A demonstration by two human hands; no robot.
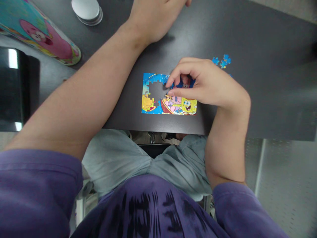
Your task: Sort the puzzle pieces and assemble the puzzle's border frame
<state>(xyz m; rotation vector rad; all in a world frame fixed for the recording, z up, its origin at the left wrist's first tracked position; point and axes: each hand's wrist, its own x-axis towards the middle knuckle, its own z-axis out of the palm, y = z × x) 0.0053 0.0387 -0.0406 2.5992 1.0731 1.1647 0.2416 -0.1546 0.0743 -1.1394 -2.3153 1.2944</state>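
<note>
A small cartoon jigsaw puzzle [188,105] lies on the dark table, mostly assembled, with a gap left of its middle where the table shows through. Over its upper right part is my right hand [198,79], covering several pieces. Its thumb and forefinger are bent toward each other at the right edge of the gap, on a puzzle piece largely hidden by the fingertips. My left hand [155,16] rests farther up the table, away from the puzzle; most of its fingers are cut off by the top edge of the view.
Several loose blue puzzle pieces [224,61] lie beyond my right wrist. At upper left are a silver round lid [86,11] and a colourful cartoon tin [49,39]. A black glossy object [15,89] sits at the far left. The table's front edge [158,129] runs above my lap.
</note>
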